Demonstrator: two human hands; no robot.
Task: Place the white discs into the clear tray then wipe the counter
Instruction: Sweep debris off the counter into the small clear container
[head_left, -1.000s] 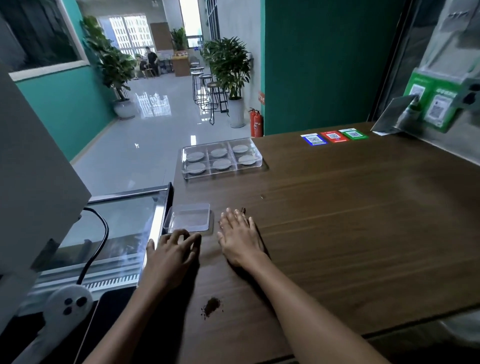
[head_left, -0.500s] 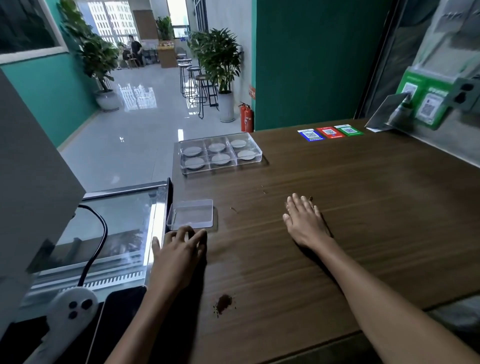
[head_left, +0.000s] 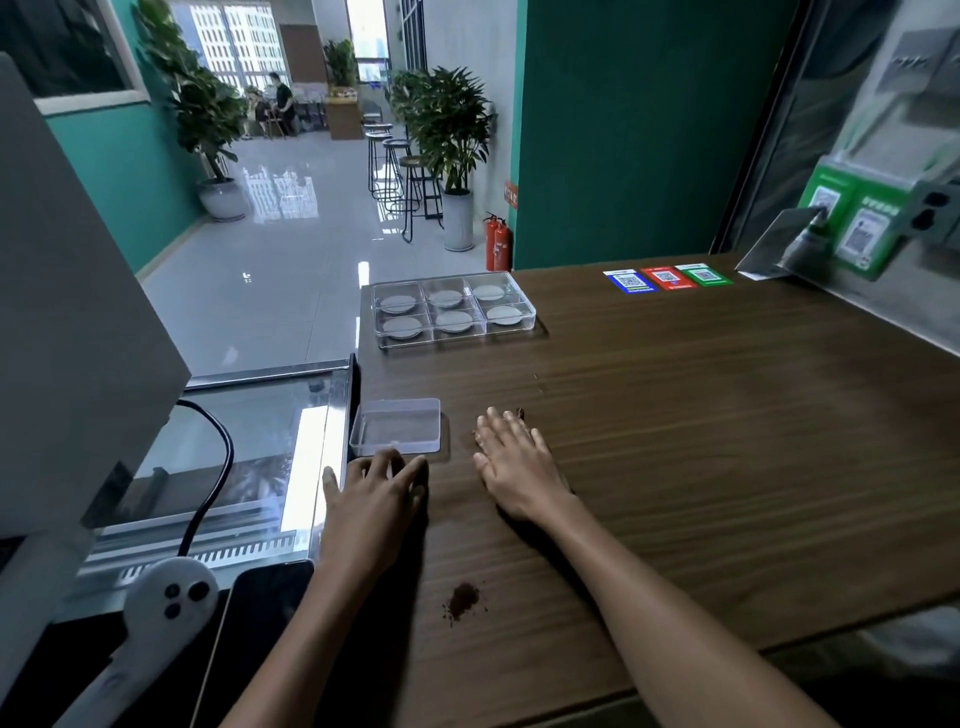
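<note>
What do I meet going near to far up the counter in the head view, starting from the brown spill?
Brown spill → left hand → small clear box → clear tray holding six white discs → three coloured code cards by the far edge.

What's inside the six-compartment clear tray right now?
The clear tray holds six white discs, one lying flat in each compartment, in two rows of three. Nothing else shows inside; whatever might lie beneath the discs is covered.
</note>
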